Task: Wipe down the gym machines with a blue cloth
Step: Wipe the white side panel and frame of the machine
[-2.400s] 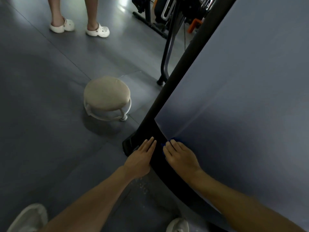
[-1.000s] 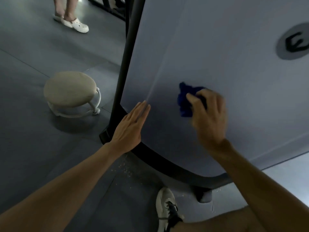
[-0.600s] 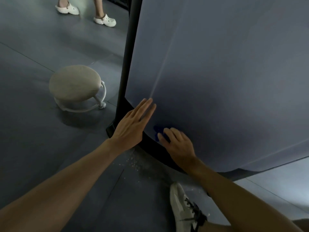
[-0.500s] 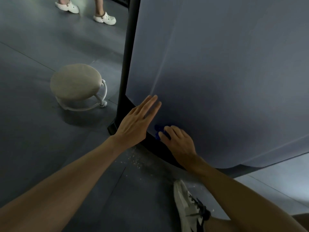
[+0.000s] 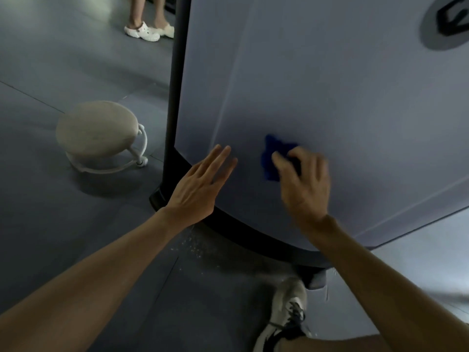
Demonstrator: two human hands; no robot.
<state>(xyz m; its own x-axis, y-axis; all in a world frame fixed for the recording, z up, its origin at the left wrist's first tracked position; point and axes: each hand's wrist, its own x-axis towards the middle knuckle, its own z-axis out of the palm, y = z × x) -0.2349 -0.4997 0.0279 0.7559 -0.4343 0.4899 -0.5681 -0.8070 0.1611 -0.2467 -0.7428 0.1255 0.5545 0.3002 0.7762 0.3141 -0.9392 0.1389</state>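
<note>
Two hands work the grey panel. Off to the left a stool stands on the floor. Our left hand lies flat, fingers straight, braced against the panel's lower edge. Just right of it, our right hand curls around the cloth, pressing it to the panel. We judge we are mid-wipe; the next stroke should cover the upper, unwiped area.
</note>
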